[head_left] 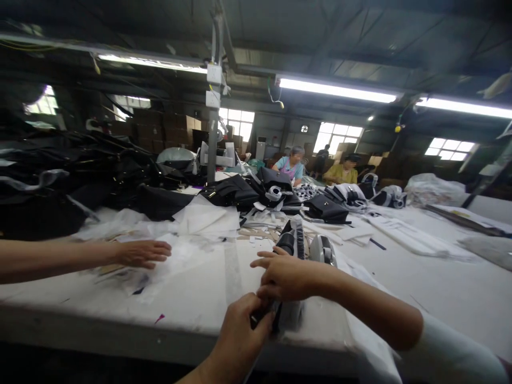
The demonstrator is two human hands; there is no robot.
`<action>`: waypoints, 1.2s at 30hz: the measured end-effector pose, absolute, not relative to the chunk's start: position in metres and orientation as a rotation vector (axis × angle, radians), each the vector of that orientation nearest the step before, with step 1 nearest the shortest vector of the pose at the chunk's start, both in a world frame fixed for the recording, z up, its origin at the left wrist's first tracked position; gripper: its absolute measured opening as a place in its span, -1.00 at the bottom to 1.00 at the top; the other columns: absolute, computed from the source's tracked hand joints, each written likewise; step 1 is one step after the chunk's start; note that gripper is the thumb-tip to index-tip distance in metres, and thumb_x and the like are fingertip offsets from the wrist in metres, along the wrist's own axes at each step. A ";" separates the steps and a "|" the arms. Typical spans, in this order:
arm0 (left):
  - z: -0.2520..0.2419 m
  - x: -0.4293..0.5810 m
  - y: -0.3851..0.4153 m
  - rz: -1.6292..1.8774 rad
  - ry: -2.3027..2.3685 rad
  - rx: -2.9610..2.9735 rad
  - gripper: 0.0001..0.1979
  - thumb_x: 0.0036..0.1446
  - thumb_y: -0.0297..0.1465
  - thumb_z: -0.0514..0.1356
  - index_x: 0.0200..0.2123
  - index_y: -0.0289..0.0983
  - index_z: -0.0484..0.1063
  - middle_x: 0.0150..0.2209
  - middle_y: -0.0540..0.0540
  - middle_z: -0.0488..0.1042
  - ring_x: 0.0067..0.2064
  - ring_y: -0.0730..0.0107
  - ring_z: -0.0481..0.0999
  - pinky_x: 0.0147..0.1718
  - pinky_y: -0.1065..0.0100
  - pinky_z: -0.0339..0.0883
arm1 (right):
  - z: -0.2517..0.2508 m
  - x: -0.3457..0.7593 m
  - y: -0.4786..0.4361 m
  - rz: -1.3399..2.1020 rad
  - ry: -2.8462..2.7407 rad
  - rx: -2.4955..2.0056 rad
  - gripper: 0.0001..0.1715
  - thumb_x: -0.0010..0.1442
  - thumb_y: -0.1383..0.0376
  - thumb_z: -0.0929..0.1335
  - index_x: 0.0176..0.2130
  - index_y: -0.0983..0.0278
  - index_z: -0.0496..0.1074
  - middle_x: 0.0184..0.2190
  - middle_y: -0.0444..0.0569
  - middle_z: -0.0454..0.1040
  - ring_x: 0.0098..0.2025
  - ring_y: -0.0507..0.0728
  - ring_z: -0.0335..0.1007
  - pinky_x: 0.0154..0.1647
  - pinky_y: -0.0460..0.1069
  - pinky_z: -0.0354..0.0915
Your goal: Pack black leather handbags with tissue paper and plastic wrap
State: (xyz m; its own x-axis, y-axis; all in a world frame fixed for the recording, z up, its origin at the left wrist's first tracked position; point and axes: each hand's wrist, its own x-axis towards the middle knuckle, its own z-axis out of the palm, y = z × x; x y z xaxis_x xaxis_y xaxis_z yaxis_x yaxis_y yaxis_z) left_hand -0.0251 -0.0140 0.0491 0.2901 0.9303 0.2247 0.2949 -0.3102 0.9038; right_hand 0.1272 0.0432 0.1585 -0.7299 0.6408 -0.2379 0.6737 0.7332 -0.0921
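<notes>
My left hand [239,326] comes up from the bottom edge, thumb and fingers pinched on the near end of a dark, blurred item [286,314] at the table's front. What exactly sits between the fingers is mostly hidden. Over the same item, my right hand [295,276] reaches in from the right with its fingers spread, close to my left fingertips. Just beyond it stands a black piece with a ribbed, pale edge [299,240]. A roll-like item in white and black [323,249] lies to its right.
Another person's hand [144,253] reaches from the left over crumpled clear wrapping [168,272]. Black bags [232,192] are heaped along the table's far side and left. White sheets [208,218] and scraps lie on the white table [200,312]. Co-workers [294,166] sit farther back.
</notes>
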 end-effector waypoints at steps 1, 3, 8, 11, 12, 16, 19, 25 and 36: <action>0.048 -0.025 -0.014 1.031 1.114 1.787 -0.87 0.08 -0.39 0.17 -0.49 -0.26 0.41 -0.45 -0.04 0.44 -0.38 0.33 0.41 -0.39 0.34 0.16 | 0.163 0.126 0.044 -0.329 2.708 1.044 -0.72 0.31 0.21 0.32 -0.25 0.19 0.63 0.22 0.08 0.36 0.35 0.36 0.04 0.30 0.33 -0.07; 0.048 -0.025 -0.014 1.024 1.124 1.803 -0.87 0.09 -0.39 0.17 -0.48 -0.26 0.43 -0.44 -0.03 0.44 -0.38 0.33 0.42 -0.38 0.35 0.17 | 0.170 0.124 0.047 -0.463 2.662 1.042 -0.77 0.25 0.24 0.36 -0.28 0.22 0.64 0.10 0.08 0.49 0.25 0.29 0.26 0.21 0.14 0.13; 0.049 -0.026 -0.014 0.982 1.129 1.784 -0.84 0.12 -0.35 0.16 -0.40 -0.27 0.51 -0.39 -0.06 0.50 -0.34 0.30 0.47 -0.34 0.33 0.21 | 0.171 0.126 0.053 -0.679 2.635 1.147 -0.85 0.10 0.33 0.43 -0.34 0.32 0.64 -0.09 0.04 0.60 -0.06 0.19 0.51 -0.09 -0.07 0.29; 0.049 -0.026 -0.011 0.955 1.090 1.644 -0.82 0.09 -0.31 0.18 -0.41 -0.29 0.52 -0.42 -0.07 0.50 -0.35 0.28 0.46 -0.36 0.31 0.21 | 0.164 0.129 0.051 -0.722 2.723 1.216 -0.84 0.07 0.37 0.41 -0.36 0.31 0.64 -0.09 -0.01 0.61 -0.14 0.12 0.54 -0.19 -0.11 0.29; 0.048 -0.026 -0.010 0.937 1.060 1.580 -0.81 0.08 -0.29 0.19 -0.40 -0.30 0.51 -0.44 -0.06 0.50 -0.38 0.28 0.45 -0.38 0.31 0.22 | 0.163 0.131 0.049 -0.733 2.771 1.214 -0.84 0.06 0.39 0.41 -0.36 0.30 0.65 -0.07 -0.03 0.60 -0.14 0.11 0.54 -0.19 -0.12 0.29; 0.048 -0.027 -0.005 0.841 0.943 1.397 -0.73 0.05 -0.21 0.21 -0.41 -0.33 0.48 -0.51 -0.03 0.47 -0.48 0.36 0.40 -0.48 0.35 0.21 | 0.158 0.141 0.036 -0.642 3.021 1.133 -0.85 0.14 0.38 0.41 -0.34 0.20 0.63 -0.03 -0.11 0.58 -0.06 0.10 0.50 0.04 -0.05 0.26; 0.048 -0.030 -0.003 0.784 0.891 1.278 -0.69 -0.02 -0.17 0.28 -0.40 -0.34 0.48 -0.52 -0.01 0.47 -0.50 0.42 0.36 -0.48 0.38 0.20 | 0.150 0.152 0.027 -0.387 3.190 0.969 -0.85 0.23 0.35 0.39 -0.30 0.17 0.60 -0.06 -0.14 0.58 0.00 0.10 0.46 0.25 0.08 0.11; 0.041 -0.032 0.001 0.707 0.815 1.121 -0.59 -0.07 -0.11 0.36 -0.32 -0.35 0.51 -0.51 -0.02 0.47 -0.49 0.48 0.32 -0.47 0.43 0.14 | 0.121 0.180 0.012 0.294 3.290 0.579 -0.68 0.37 0.40 0.23 0.05 0.30 0.46 0.01 0.00 0.54 0.20 0.08 0.31 0.41 0.12 -0.08; 0.042 -0.030 0.000 0.702 0.860 1.190 -0.49 -0.05 0.00 0.34 -0.22 -0.32 0.51 -0.38 -0.05 0.50 -0.35 0.37 0.43 -0.38 0.39 0.26 | 0.105 0.213 -0.015 0.540 3.566 0.860 -0.69 0.33 0.45 0.27 -0.03 0.19 0.48 -0.08 -0.09 0.60 0.06 0.05 0.47 0.32 0.12 0.17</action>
State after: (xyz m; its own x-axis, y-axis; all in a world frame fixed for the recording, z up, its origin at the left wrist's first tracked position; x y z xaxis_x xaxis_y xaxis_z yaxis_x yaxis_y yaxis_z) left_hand -0.0301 -0.0001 0.0418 0.5083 0.8389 -0.1947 -0.0219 0.2386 0.9709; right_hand 0.2134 -0.0149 0.1051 -0.7447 0.3333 0.5782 0.4895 0.8617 0.1337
